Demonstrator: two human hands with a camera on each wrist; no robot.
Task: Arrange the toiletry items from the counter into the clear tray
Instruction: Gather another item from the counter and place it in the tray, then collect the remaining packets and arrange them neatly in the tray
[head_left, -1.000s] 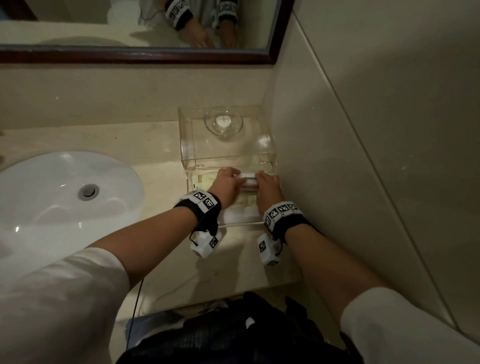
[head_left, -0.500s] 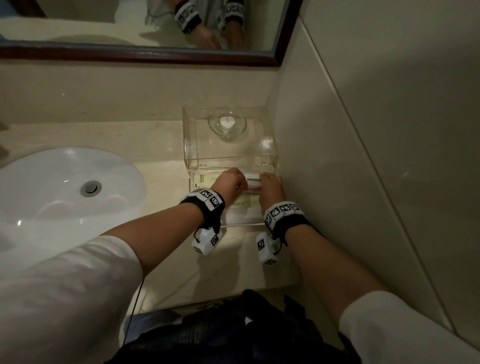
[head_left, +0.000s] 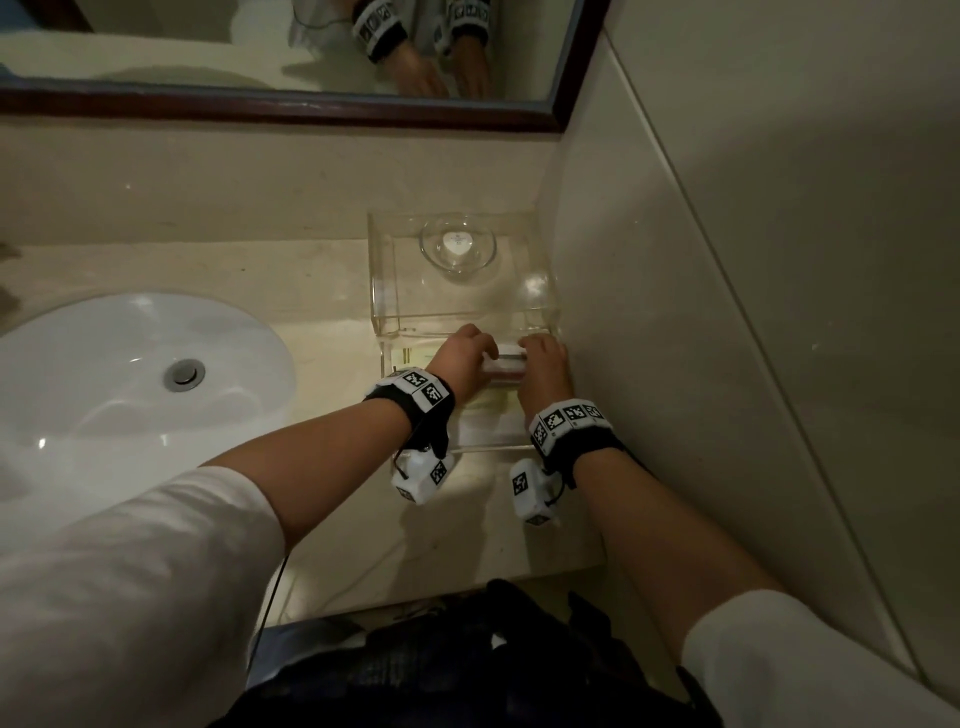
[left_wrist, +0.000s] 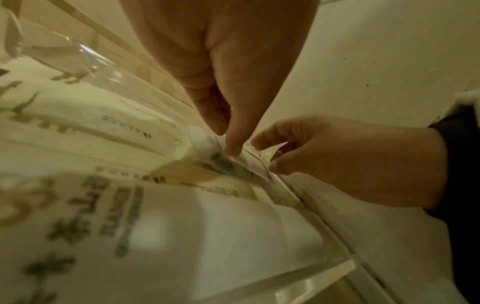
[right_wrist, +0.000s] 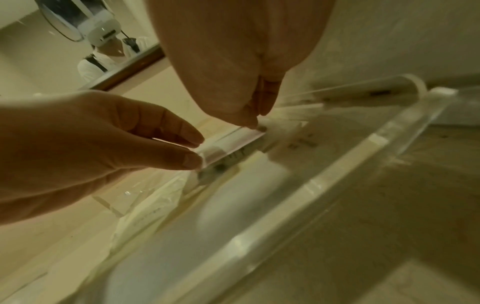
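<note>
A clear acrylic tray (head_left: 480, 446) sits on the counter against the right wall, with white printed sachets (left_wrist: 109, 131) lying flat in it. Over its back part, both hands hold one small white packet (head_left: 506, 362) by its ends. My left hand (head_left: 467, 353) pinches the left end (left_wrist: 235, 162) between thumb and forefinger. My right hand (head_left: 540, 358) pinches the other end (right_wrist: 255, 127), close to the tray's right wall (right_wrist: 363, 156). The packet (right_wrist: 231, 146) lies just above the sachets; I cannot tell if it touches them.
Behind the tray stands a clear acrylic riser (head_left: 384, 291) with a glass bowl (head_left: 458, 248) holding a small white item. A white sink (head_left: 119, 374) fills the counter's left side. The tiled wall (head_left: 675, 338) is close on the right, and a framed mirror (head_left: 311, 106) hangs above.
Both hands stay on the packet at the same spot in the tray. Only the head view has shifted slightly.
</note>
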